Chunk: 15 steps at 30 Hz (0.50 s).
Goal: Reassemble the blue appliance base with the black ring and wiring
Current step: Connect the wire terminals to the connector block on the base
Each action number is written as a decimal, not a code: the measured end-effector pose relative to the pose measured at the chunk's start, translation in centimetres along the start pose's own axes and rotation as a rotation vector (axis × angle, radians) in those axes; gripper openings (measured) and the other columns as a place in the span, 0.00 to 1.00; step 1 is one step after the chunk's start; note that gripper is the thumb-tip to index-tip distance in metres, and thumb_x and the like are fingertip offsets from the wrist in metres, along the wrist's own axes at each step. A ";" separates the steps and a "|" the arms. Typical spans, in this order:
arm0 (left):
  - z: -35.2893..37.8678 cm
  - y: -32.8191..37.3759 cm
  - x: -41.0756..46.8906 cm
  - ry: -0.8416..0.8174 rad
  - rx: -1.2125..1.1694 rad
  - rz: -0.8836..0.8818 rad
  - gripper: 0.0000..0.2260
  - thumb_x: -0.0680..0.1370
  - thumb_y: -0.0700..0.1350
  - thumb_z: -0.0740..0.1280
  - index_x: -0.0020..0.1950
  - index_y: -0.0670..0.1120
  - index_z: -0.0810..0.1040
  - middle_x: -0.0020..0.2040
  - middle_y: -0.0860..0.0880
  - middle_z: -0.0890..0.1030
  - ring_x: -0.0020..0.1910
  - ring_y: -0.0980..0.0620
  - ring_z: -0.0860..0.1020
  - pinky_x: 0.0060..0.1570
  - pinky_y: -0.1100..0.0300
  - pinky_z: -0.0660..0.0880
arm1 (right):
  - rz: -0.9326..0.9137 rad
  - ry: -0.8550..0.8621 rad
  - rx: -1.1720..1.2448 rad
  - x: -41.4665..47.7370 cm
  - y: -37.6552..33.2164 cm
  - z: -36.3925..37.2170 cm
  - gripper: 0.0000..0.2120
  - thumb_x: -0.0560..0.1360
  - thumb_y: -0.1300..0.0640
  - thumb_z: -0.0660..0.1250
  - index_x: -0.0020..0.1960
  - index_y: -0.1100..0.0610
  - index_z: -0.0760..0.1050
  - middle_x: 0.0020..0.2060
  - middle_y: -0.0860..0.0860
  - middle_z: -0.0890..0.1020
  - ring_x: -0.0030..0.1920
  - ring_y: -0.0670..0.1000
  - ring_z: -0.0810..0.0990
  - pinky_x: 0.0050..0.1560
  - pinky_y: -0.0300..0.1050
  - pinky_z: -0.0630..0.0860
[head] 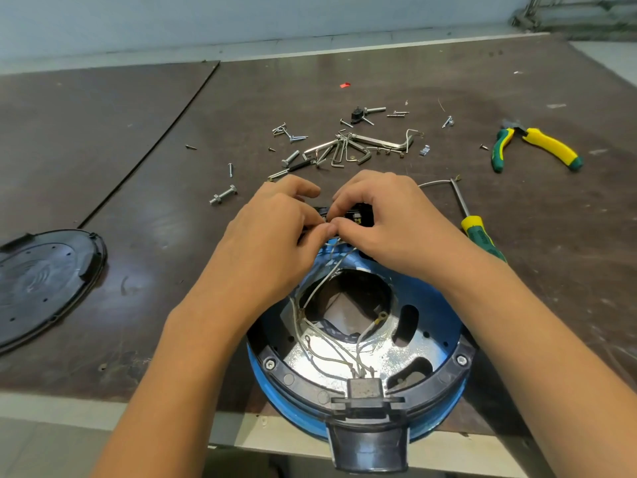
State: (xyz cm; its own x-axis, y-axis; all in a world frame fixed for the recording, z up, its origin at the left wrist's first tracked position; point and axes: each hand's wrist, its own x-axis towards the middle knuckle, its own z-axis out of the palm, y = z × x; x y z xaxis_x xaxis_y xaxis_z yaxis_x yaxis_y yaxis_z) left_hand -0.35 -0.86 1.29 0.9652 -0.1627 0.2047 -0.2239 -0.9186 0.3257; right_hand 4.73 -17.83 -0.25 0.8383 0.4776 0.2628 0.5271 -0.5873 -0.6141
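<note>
Blue appliance base (444, 326) sits open side up at the near edge of the tabletop (155, 219), its black handle-like part overhanging the edge. Black ring (303, 376) lies seated round the base's near rim, with screw heads showing at both sides. White wiring (331, 353) runs from a grey connector block (364, 388) at the near side, across the shiny inner plate, up to the far rim.

Both hands are at the far rim, thumbs touching. Left hand (275, 229) has curled fingers, thumb and forefinger pinching the wiring. Right hand (389, 215) is also curled, pinching the same wire ends just by a small black part (358, 219), which is mostly hidden.

Black round cover (41, 284) lies well to the left. Beyond the hands are hex keys (344, 150), loose bolts (224, 194) and scattered screws. Pliers (537, 146) lie far right, a screwdriver (481, 236) just beside the right wrist.
</note>
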 end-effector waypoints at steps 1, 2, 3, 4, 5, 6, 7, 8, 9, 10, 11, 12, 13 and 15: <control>0.0 0.0 0.0 0.001 -0.005 -0.003 0.10 0.79 0.54 0.66 0.50 0.53 0.86 0.66 0.56 0.74 0.63 0.56 0.72 0.55 0.47 0.75 | 0.000 0.001 0.005 0.0 0.0 0.0 0.03 0.75 0.52 0.70 0.45 0.48 0.83 0.50 0.47 0.81 0.52 0.47 0.78 0.54 0.49 0.77; -0.1 0.0 -0.1 0.001 -0.012 -0.008 0.10 0.79 0.54 0.66 0.49 0.53 0.86 0.66 0.57 0.74 0.63 0.56 0.71 0.55 0.48 0.75 | 0.001 0.004 0.013 0.0 -0.1 0.0 0.03 0.75 0.52 0.70 0.45 0.47 0.83 0.50 0.47 0.81 0.51 0.47 0.79 0.54 0.49 0.77; -0.2 0.0 -0.1 -0.002 -0.018 -0.012 0.10 0.79 0.54 0.66 0.49 0.53 0.86 0.66 0.57 0.74 0.63 0.57 0.71 0.55 0.48 0.75 | 0.003 0.006 0.020 0.0 -0.1 -0.1 0.03 0.75 0.52 0.70 0.44 0.47 0.82 0.49 0.47 0.81 0.51 0.47 0.79 0.53 0.49 0.77; -0.2 -0.1 -0.1 -0.009 -0.021 -0.017 0.10 0.79 0.55 0.66 0.48 0.53 0.86 0.65 0.57 0.74 0.63 0.57 0.71 0.55 0.47 0.75 | 0.005 0.007 0.026 0.0 -0.2 -0.1 0.03 0.75 0.53 0.70 0.43 0.47 0.81 0.49 0.47 0.81 0.50 0.47 0.79 0.53 0.49 0.77; -0.3 -0.1 -0.2 -0.017 -0.021 -0.021 0.11 0.79 0.54 0.66 0.48 0.53 0.86 0.65 0.57 0.74 0.63 0.57 0.71 0.54 0.47 0.75 | 0.006 0.005 0.028 0.0 -0.2 0.0 0.03 0.75 0.53 0.70 0.43 0.46 0.81 0.49 0.47 0.80 0.50 0.47 0.79 0.53 0.49 0.77; -0.3 -0.2 -0.2 -0.025 -0.021 -0.024 0.11 0.79 0.54 0.65 0.48 0.53 0.86 0.65 0.57 0.74 0.62 0.56 0.71 0.54 0.47 0.76 | 0.006 0.002 0.028 0.0 -0.2 0.0 0.03 0.75 0.53 0.70 0.42 0.47 0.81 0.49 0.47 0.80 0.50 0.47 0.79 0.53 0.49 0.77; -0.3 -0.2 -0.2 -0.031 -0.024 -0.026 0.11 0.79 0.53 0.65 0.48 0.53 0.86 0.64 0.57 0.74 0.61 0.56 0.72 0.54 0.47 0.76 | 0.005 -0.002 0.028 -0.1 -0.2 0.0 0.03 0.75 0.53 0.70 0.43 0.47 0.81 0.48 0.48 0.80 0.49 0.48 0.79 0.52 0.48 0.76; -0.4 -0.2 -0.2 -0.036 -0.028 -0.027 0.11 0.79 0.53 0.65 0.49 0.53 0.86 0.63 0.57 0.74 0.61 0.56 0.72 0.54 0.48 0.76 | 0.003 -0.007 0.031 -0.1 -0.1 0.0 0.03 0.74 0.53 0.70 0.43 0.47 0.81 0.48 0.48 0.79 0.49 0.47 0.78 0.50 0.46 0.76; -0.5 -0.2 -0.2 -0.040 -0.033 -0.027 0.11 0.79 0.53 0.65 0.49 0.53 0.86 0.63 0.57 0.75 0.60 0.57 0.73 0.54 0.49 0.76 | -0.001 -0.011 0.037 -0.1 -0.1 0.0 0.03 0.74 0.53 0.70 0.43 0.47 0.80 0.47 0.48 0.79 0.47 0.46 0.77 0.48 0.44 0.74; -0.6 -0.2 -0.2 -0.045 -0.041 -0.027 0.11 0.80 0.53 0.65 0.49 0.52 0.86 0.63 0.57 0.75 0.59 0.57 0.73 0.54 0.50 0.76 | -0.006 -0.013 0.042 -0.1 -0.1 0.0 0.03 0.75 0.54 0.70 0.43 0.47 0.80 0.47 0.47 0.78 0.45 0.44 0.76 0.45 0.40 0.71; -0.8 -0.4 -0.2 -0.051 -0.052 -0.028 0.11 0.80 0.53 0.64 0.49 0.52 0.86 0.63 0.57 0.75 0.58 0.57 0.74 0.54 0.52 0.75 | -0.011 -0.012 0.044 -0.2 -0.1 0.0 0.03 0.75 0.54 0.69 0.43 0.47 0.79 0.46 0.47 0.77 0.43 0.42 0.74 0.43 0.38 0.68; -1.0 -0.6 -0.1 -0.059 -0.064 -0.033 0.12 0.80 0.53 0.64 0.48 0.51 0.86 0.63 0.57 0.75 0.55 0.59 0.75 0.53 0.55 0.74 | -0.015 -0.009 0.043 -0.2 -0.1 0.0 0.03 0.75 0.55 0.69 0.44 0.47 0.79 0.45 0.46 0.77 0.42 0.41 0.74 0.42 0.36 0.67; -1.1 -0.8 -0.1 -0.067 -0.074 -0.041 0.12 0.80 0.52 0.64 0.48 0.51 0.87 0.63 0.57 0.76 0.51 0.62 0.75 0.50 0.59 0.73 | -0.019 -0.006 0.040 -0.2 -0.1 0.0 0.03 0.76 0.55 0.69 0.44 0.48 0.79 0.44 0.46 0.77 0.42 0.41 0.74 0.42 0.36 0.67; -1.2 -1.0 -0.1 -0.073 -0.089 -0.057 0.12 0.80 0.52 0.64 0.47 0.51 0.86 0.62 0.58 0.76 0.42 0.67 0.74 0.41 0.69 0.67 | -0.021 -0.005 0.032 -0.2 -0.1 -0.1 0.03 0.76 0.56 0.69 0.46 0.50 0.80 0.44 0.47 0.77 0.43 0.43 0.74 0.43 0.36 0.68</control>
State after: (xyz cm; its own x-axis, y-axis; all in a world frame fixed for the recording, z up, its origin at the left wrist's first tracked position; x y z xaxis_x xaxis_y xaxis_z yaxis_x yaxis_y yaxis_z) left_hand -0.37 0.47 2.08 0.9833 -0.1396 0.1169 -0.1761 -0.8922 0.4159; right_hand 4.53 -17.89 -0.18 0.8264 0.4927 0.2726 0.5399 -0.5560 -0.6319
